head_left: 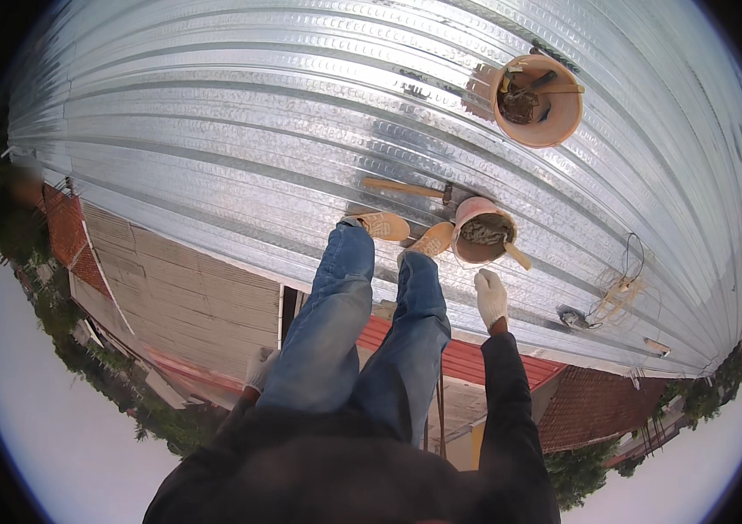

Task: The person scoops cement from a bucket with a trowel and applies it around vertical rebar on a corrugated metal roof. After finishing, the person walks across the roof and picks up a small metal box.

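Note:
My right hand (pixel 491 297), in a white knit glove, hangs just below a small pinkish bucket (pixel 476 208). Its fingers look curled in; what they hold, if anything, is hidden. Grey wet mortar (pixel 486 230) lies in the bucket. A pale wooden handle (pixel 517 255) sticks out over its rim towards my right hand, apart from it. My left hand (pixel 259 367), also gloved, is beside my left thigh and partly covered by it, so its fingers do not show clearly. Near my shoes lies a hammer (pixel 406 188) with a long wooden handle, its head by the bucket.
I stand on a ribbed, shiny metal roof (pixel 240 113), close to its edge. Farther off at the right, a larger orange bucket (pixel 554 122) holds tools. Tangled wire or cord (pixel 622 293) lies at the right. Lower roofs (pixel 187 279) lie past the edge.

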Demonstrator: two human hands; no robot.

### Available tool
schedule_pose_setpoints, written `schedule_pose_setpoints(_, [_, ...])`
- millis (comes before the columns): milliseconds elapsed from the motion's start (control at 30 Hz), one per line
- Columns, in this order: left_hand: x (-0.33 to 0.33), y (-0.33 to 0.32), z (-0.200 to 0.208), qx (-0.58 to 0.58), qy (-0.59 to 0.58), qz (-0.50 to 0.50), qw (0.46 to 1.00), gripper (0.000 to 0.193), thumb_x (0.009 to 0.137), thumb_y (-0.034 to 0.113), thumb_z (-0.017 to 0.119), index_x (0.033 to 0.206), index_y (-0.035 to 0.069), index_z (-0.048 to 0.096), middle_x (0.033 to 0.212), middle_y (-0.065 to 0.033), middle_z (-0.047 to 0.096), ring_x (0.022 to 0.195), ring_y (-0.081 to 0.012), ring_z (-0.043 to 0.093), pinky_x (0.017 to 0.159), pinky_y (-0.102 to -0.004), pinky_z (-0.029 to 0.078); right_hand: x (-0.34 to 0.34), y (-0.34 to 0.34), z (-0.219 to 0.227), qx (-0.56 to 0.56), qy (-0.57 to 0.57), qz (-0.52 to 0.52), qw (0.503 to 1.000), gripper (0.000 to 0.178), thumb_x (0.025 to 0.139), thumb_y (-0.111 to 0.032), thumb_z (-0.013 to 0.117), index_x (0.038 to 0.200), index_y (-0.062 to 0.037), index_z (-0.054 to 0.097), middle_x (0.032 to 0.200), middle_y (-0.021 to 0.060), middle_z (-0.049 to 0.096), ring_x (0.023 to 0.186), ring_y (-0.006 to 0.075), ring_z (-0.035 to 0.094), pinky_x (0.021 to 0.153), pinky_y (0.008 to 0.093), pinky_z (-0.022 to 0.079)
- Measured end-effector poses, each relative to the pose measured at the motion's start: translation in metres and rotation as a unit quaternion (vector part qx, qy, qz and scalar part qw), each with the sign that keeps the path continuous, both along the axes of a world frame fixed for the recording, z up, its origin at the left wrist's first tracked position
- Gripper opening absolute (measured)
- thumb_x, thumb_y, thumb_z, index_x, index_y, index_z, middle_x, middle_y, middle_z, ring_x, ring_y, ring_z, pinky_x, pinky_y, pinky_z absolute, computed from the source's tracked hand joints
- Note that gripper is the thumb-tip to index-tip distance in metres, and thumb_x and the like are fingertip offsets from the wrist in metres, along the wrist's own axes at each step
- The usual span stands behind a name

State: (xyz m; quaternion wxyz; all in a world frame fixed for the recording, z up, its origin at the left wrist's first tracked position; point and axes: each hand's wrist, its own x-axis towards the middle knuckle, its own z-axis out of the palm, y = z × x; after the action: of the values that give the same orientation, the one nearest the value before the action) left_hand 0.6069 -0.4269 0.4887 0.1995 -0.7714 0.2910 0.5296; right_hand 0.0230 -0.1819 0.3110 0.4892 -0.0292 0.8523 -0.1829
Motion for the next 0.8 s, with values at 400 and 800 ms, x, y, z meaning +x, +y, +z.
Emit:
schedule_pose_setpoints(400, [-0.042,-0.063,0.057,0.044,-0.104,-0.170,0.979,0.058,0.099,0.054,0.077,0.127,0.004,0.080,0.126,-0.0209,0.083,0.118,-0.0373,0.079,0.101,-0.0489,0.061,0.053,0.037,0.202,0.205,-0.259,-0.074,0.941,0.031,0.112,-0.028,0.063,0.121,-0.0008,0.075,0.098,0.0058,0.072,0.084,0.0198,0.068,0.074,0.0383,0.055])
schedule_pose_setpoints(800, [-0.182,-0.105,-0.002,-0.101,-0.027,0.069,0.992,0.070,0.097,0.067,0.076,0.130,0.006,0.083,0.133,-0.0268,0.082,0.129,-0.0417,0.078,0.107,-0.0493,0.060,-0.278,-0.420,0.175,-0.249,0.054,-0.007,0.967,0.043,0.114,-0.033,0.062,0.134,0.0039,0.071,0.104,0.0067,0.068,0.095,0.0178,0.065,0.080,0.0354,0.053])
